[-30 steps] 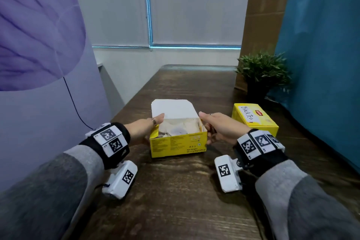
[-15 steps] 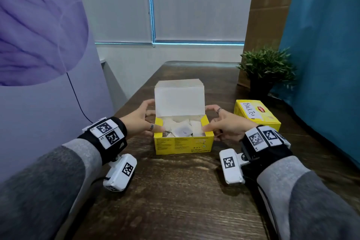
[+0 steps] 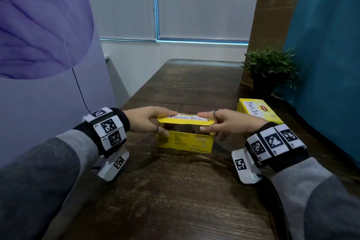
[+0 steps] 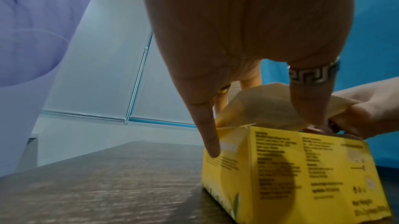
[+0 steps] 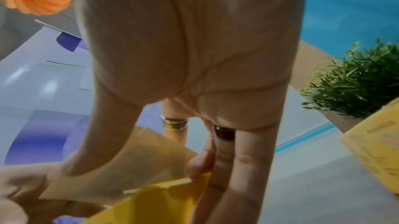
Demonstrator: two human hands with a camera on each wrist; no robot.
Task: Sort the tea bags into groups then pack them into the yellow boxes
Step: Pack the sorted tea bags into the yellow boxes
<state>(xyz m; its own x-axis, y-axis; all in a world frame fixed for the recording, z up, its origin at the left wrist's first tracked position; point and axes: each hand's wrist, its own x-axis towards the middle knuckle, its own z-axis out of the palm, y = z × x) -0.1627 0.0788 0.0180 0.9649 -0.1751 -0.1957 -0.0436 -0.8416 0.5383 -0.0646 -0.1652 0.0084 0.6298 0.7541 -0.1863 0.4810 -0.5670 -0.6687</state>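
My left hand point(image 3: 145, 121) and my right hand point(image 3: 226, 123) are both on the yellow cardboard tea box labelled "Green Tea" point(image 3: 185, 138), which stands on the dark wooden table point(image 3: 175, 191) right in front of me. Each hand pinches one end of the box's lid flap point(image 3: 186, 120): fingers on top of the flap, thumb beneath its front edge. The flap is lowered almost level over the box, with a dark gap under its front edge, so the box is not quite shut. Through that gap I can make out pale shapes inside, too dim to say for certain that they are tea bags.

From the left wrist view, my little finger point(image 4: 208, 135) points down along the box's left end, while my ringed thumb point(image 4: 311, 94) presses on the flap's underside. From the right wrist view, the flap point(image 5: 138, 162) tilts above the open yellow rim point(image 5: 164, 186).

A second yellow cardboard box labelled "Black Tea" point(image 3: 259, 111) lies closed on the table to my right, apart from the first. Behind it stands a small green potted plant point(image 3: 270, 66).
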